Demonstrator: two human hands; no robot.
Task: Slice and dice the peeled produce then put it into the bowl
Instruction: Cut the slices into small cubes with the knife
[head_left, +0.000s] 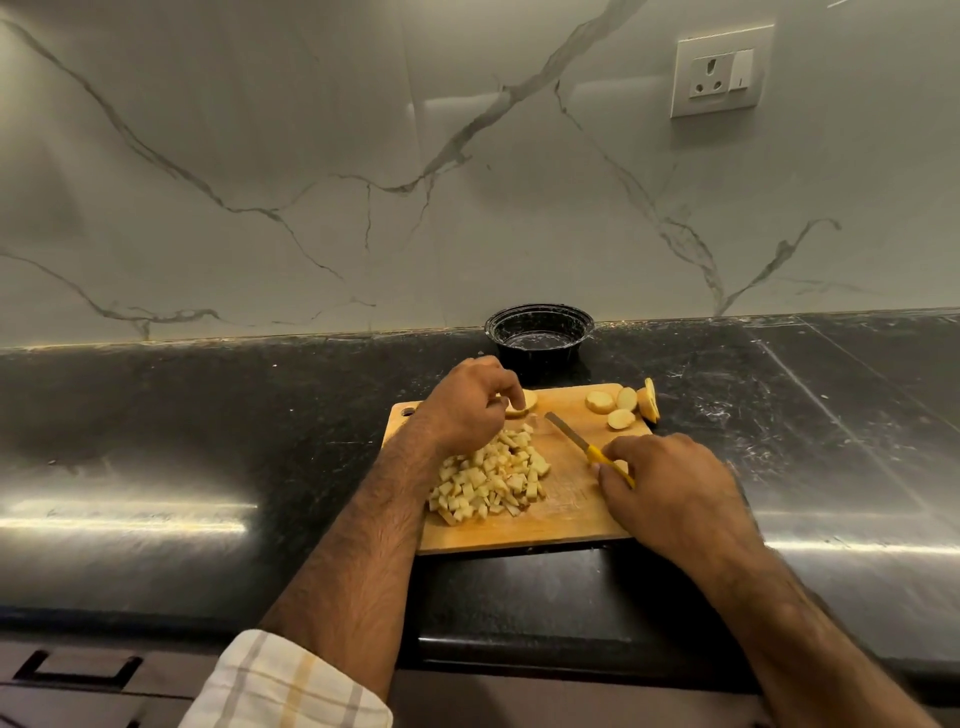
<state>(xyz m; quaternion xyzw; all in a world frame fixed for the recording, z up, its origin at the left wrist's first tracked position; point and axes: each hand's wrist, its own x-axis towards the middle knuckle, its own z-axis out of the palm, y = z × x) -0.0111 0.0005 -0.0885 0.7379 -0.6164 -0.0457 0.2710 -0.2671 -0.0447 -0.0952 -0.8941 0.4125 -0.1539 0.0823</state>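
The left hand (465, 405) curls its fingers over a pale peeled produce slice (522, 404) at the far edge of the rectangular wooden cutting board (563, 506), fingertips pinching it against the board. The forearm reaches in from the lower left, with a rolled checked sleeve (285, 683) at the elbow. The right hand (670, 493) grasps the yellow handle of a small knife (589, 449), thumb and fingers wrapped round it; the blade points up and left, lying low over the board between the two hands. A heap of pale diced cubes (488, 480) sits on the board just beside the left wrist. Four more cut slices (623, 408) lie at the board's far right corner. The round black plastic bowl (540, 332) stands on the dark stone counter (208, 415) behind the board, against the marble-patterned wall.
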